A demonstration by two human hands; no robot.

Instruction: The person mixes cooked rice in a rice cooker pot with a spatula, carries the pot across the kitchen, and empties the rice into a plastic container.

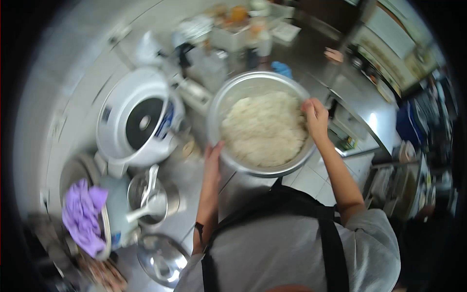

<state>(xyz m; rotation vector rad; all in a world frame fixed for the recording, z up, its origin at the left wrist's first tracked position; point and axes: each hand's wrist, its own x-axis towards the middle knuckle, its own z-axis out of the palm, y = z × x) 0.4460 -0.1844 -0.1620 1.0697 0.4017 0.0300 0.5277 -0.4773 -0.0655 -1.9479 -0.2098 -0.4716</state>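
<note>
A round metal rice cooker pot [262, 171], filled with white cooked rice [265, 129], is held up in front of my body. My right hand [315, 114] is closed on the pot's right rim, thumb over the edge. At the lower left side, my left hand [212, 155] grips the pot; part of its fingers is hidden behind the wall. To the left stands the white rice cooker body [109, 124], lidless, its dark heating plate [145, 124] showing inside.
A metal container [170, 202] with white paddles and a glass lid [163, 258] sit on the steel counter, lower left. A purple cloth [82, 214] lies nearby. Bottles and tubs [233, 36] crowd the back. White floor tiles [314, 180] show at right, beside a steel table [360, 104].
</note>
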